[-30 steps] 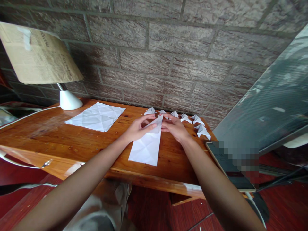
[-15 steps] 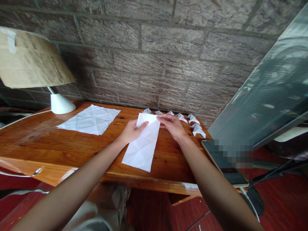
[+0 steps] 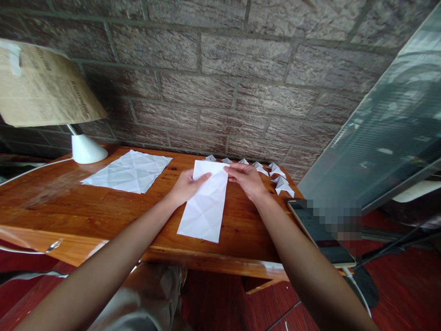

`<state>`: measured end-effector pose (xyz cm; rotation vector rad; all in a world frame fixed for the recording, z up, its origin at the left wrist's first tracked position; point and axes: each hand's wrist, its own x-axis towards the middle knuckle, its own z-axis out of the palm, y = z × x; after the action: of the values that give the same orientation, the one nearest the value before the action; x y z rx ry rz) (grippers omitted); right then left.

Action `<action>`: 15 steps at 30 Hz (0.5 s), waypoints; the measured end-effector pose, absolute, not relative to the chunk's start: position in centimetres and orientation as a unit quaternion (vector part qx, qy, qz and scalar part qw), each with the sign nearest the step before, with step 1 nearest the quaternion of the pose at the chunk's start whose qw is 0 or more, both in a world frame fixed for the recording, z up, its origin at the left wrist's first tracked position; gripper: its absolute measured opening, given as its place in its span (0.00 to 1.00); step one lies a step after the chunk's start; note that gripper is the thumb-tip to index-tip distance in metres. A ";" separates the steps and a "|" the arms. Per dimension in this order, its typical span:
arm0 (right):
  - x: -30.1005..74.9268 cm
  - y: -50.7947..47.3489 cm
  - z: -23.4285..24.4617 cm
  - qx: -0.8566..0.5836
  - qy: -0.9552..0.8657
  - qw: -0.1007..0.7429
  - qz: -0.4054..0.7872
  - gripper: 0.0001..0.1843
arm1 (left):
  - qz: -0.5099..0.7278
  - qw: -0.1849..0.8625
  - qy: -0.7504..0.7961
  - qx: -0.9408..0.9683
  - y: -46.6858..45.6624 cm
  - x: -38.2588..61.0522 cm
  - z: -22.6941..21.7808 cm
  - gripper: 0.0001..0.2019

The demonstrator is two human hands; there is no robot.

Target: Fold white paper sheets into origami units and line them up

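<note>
Both my hands grip a white sheet of paper (image 3: 203, 214), folded to a long rectangle and marked with crossing creases. My left hand (image 3: 187, 186) is closed on its left edge, the thumb lying across the front and the fingers behind. At the top right corner, my right hand (image 3: 245, 178) pinches the paper between thumb and fingers. Behind the sheet, along the back of the table, stand several small folded paper pieces (image 3: 283, 185) with pointed flaps. More creased white paper (image 3: 127, 172) lies flat to the left of my hands.
The wooden table (image 3: 144, 216) runs against a brick wall (image 3: 241, 110). A lamp (image 3: 87, 147) with a newsprint shade stands at the left. A tablet (image 3: 320, 234), partly blurred out, sits at the right edge with a cable, beside a slanted translucent panel (image 3: 375, 119).
The folded sheet has turned slightly in my hands, its lower end shifting a little to the right and its top a little to the left. Both hands keep their grip.
</note>
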<state>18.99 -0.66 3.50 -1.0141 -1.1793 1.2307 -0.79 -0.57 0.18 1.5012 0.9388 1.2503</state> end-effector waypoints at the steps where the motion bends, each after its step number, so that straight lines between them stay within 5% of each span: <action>1: 19.0 -0.7 3.5 -0.427 -0.498 0.547 0.520 0.17 | 0.509 0.469 0.384 0.611 -0.6 -0.8 0.2 0.27; 15: 18.9 -0.9 3.7 -0.427 -0.513 0.546 0.507 0.16 | 0.508 0.415 0.409 0.634 -0.4 -0.7 -0.2 0.26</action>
<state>18.85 -0.91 3.66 -1.0126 -1.2155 1.2011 -0.74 -0.36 -0.20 1.5942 1.0274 1.2773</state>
